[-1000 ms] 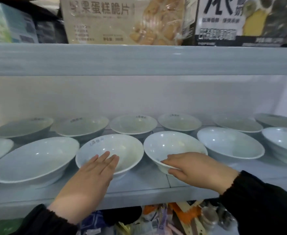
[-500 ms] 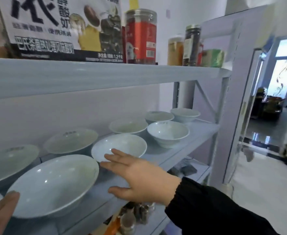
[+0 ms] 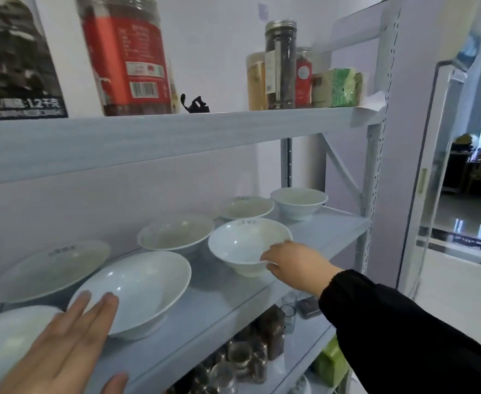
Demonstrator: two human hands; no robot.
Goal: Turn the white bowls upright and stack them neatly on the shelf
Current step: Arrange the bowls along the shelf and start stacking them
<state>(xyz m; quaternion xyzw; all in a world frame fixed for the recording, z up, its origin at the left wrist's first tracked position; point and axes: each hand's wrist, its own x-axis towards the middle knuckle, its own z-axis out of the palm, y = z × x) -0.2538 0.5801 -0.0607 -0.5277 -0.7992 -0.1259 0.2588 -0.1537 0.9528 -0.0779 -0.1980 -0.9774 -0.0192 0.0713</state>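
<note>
Several white bowls stand upright in two rows on the pale shelf (image 3: pixel 313 251). My right hand (image 3: pixel 293 261) grips the near rim of a small white bowl (image 3: pixel 242 245) towards the right end, thumb under the rim and fingers on it. My left hand (image 3: pixel 66 351) hovers flat with fingers apart at the near edge of a wide bowl (image 3: pixel 142 282), holding nothing. Another wide bowl (image 3: pixel 3 339) sits at the far left, partly behind my left hand. Further bowls (image 3: pixel 176 234) line the back, the last one (image 3: pixel 299 201) at the far right end.
The upper shelf (image 3: pixel 176 132) hangs low over the bowls and carries a red-labelled jar (image 3: pixel 128 52), other jars (image 3: pixel 280 64) and a green packet (image 3: pixel 341 86). Glass jars (image 3: pixel 242 356) sit on the shelf below. The rack's upright post (image 3: pixel 375 194) is at the right, with a doorway beyond.
My view has swung to the right along the shelf. My right hand has reached right and taken hold of the small bowl's rim. My left hand has followed to the wide bowl.
</note>
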